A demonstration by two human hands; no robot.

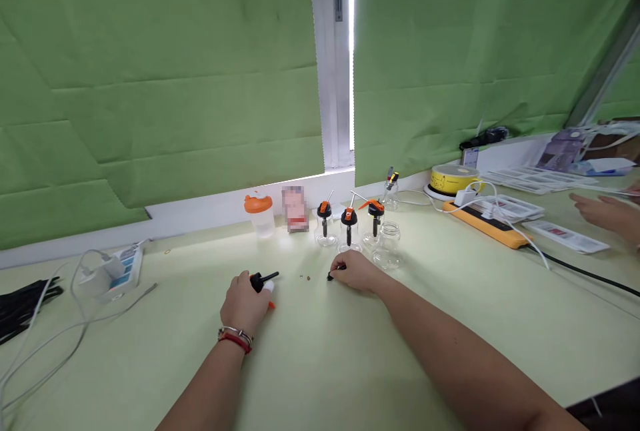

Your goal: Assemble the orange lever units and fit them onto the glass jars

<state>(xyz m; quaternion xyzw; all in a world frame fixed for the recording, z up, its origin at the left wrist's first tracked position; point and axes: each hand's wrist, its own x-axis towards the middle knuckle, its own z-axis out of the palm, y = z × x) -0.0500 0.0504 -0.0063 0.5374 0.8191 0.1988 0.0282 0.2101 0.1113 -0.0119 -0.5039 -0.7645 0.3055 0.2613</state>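
My left hand (244, 307) is closed around a black bottle lid (257, 281) with a black stem pointing right and an orange part showing below the fingers. My right hand (355, 272) pinches a small black piece (330, 277) at the table surface; its kind is too small to make out. Between the hands lie two tiny parts (308, 278). Behind my right hand stand three clear bottles (349, 244) with black and orange lids and metal straws or handles. Next to them is an uncapped clear jar (389, 247).
Along the wall stand an orange-lidded cup (263, 223) and a blurred pink item (296, 211). An orange power strip (487, 224), white cables and a yellow container (453, 179) lie right. Another person's hand (605, 214) is at far right. A white power strip (125, 271) sits left.
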